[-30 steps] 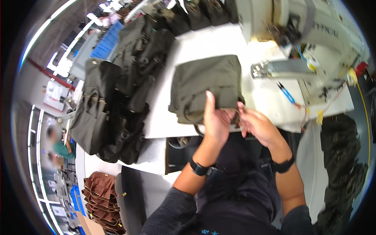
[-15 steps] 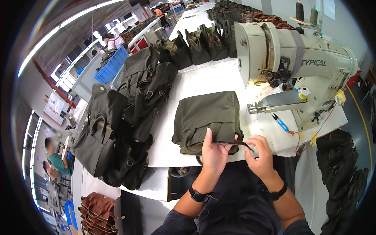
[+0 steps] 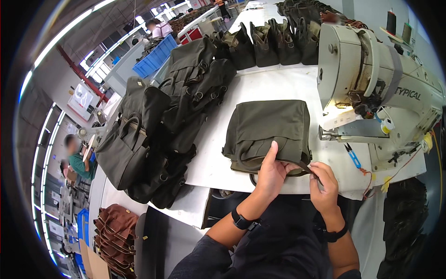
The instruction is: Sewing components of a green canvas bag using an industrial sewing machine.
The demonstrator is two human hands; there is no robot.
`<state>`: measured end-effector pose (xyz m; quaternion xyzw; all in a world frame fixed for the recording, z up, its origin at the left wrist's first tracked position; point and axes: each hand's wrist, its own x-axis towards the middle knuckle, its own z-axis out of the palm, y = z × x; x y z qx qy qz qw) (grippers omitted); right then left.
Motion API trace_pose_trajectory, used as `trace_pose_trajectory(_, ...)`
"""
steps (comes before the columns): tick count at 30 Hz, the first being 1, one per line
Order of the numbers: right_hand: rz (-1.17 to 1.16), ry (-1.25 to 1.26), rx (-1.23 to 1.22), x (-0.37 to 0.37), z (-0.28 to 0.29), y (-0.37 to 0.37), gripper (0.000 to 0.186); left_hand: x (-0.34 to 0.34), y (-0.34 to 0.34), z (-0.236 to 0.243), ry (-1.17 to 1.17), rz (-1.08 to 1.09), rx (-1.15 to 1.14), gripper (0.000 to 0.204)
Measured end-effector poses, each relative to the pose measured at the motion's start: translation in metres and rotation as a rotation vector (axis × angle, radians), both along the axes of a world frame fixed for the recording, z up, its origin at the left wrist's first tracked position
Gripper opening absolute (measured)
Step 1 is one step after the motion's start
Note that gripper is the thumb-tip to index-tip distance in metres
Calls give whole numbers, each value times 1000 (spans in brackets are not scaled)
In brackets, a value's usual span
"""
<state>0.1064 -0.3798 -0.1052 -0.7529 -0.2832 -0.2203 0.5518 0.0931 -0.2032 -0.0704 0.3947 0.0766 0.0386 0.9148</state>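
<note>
A folded olive canvas bag [image 3: 267, 121] lies flat on the white worktable, its handles toward me. My left hand [image 3: 273, 174] grips the bag's near edge, thumb resting on top and fingers tucked under the zipper band [image 3: 297, 164]. At the bag's lower right corner, my right hand [image 3: 325, 188] is closed on the dark end of that zipper band. Blue thread snips [image 3: 352, 155] lie just beyond my right hand, beside the sewing machine [image 3: 371, 65].
A heap of dark bags [image 3: 127, 144] covers the left side; upright bags [image 3: 288, 44] line the back beside a blue crate [image 3: 152, 60]. Brown bags [image 3: 114, 232] sit lower left. Dark fabric [image 3: 402, 228] hangs lower right. A co-worker in green [image 3: 81, 165] sits far left.
My right hand's fingers, looser around the zipper end half a second ago, have closed on it. My left hand keeps its grip. The whole view has shifted with my head.
</note>
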Motion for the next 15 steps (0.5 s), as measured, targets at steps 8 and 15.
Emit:
trace_pose_trajectory(8, 364, 698, 470, 24, 7, 11, 27, 25, 13, 6, -73, 71, 11, 53)
trace_pose_trajectory(15, 377, 705, 521, 46, 7, -8, 26, 45, 2, 9, -62, 134, 108, 51)
